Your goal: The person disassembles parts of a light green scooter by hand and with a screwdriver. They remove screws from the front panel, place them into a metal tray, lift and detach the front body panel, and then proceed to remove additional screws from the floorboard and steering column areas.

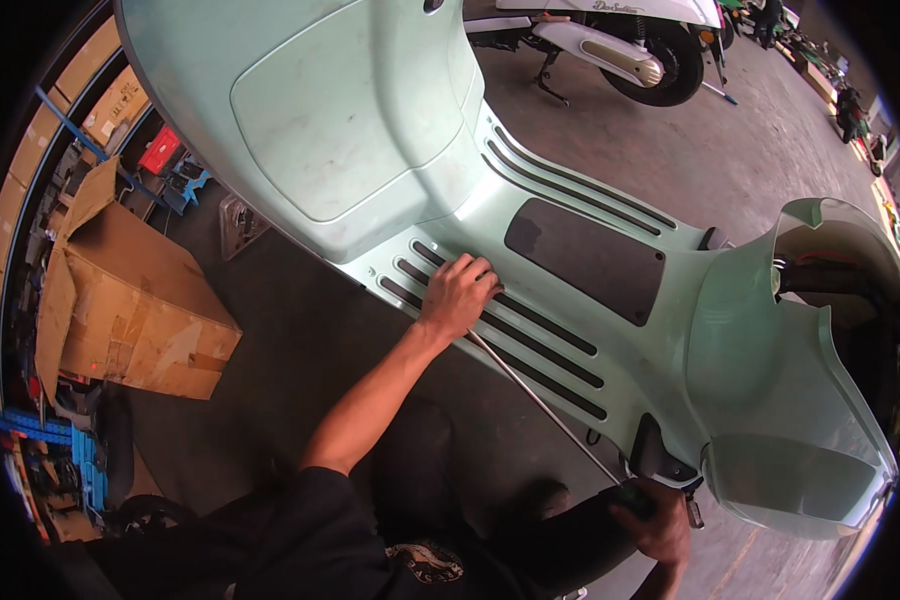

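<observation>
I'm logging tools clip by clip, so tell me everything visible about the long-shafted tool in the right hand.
The long-shafted tool has a straight, thin, greyish shaft that looks like metal and a dark handle, mostly covered by the right hand gripping it. It slants across the near edge of the pale green floorboard, handle at lower right. The other end disappears by the left hand; its tip, and whether that hand touches it, cannot be made out.

Smooth, satin-sheened scooter bodywork (340, 120), plastic by its look, spreads before you, set with matt dark strips (547, 325) and a smooth, dull panel (585, 260); your long tool (540, 402) shows a shiny metal shaft, your sleeve (320, 520) matt cloth, the box (150, 320) creased cardboard.
</observation>
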`<state>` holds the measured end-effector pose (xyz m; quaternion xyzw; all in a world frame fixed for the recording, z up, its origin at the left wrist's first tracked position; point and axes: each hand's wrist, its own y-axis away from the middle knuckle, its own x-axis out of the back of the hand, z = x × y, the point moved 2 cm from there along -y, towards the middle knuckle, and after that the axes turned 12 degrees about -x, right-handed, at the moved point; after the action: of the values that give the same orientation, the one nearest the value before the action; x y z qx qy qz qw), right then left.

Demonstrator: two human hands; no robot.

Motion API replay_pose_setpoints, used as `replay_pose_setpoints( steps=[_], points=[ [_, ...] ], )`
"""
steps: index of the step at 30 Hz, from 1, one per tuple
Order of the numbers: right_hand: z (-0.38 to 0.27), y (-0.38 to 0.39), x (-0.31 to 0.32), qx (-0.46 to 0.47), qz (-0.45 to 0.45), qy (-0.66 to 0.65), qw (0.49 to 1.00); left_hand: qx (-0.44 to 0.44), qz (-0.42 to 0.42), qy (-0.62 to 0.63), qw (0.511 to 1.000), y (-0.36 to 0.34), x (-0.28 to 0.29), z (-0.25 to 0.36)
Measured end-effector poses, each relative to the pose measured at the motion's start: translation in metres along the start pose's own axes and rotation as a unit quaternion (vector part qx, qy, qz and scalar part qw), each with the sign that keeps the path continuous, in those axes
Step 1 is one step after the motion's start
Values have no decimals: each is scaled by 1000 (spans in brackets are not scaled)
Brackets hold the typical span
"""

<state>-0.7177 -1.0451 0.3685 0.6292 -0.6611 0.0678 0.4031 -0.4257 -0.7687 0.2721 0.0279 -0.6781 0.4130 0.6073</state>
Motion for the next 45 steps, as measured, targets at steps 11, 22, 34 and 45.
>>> replay_pose_setpoints(
  steps=[11, 22, 34, 45],
  points=[
    [-11, -16, -5, -22, 22, 17, 999, -4, 21, 37, 999, 1, -1, -10],
    [-12, -27, -11, 6, 49, 11, 999, 302, 214, 587, 720, 36, 8, -29],
    [-6, -19, -5, -6, 98, 12, 995, 160, -39, 144, 976, 22, 36, -35],
    [5, -18, -7, -9, 78, -3, 997, 163, -71, 90, 980, 18, 34, -26]
  ],
)
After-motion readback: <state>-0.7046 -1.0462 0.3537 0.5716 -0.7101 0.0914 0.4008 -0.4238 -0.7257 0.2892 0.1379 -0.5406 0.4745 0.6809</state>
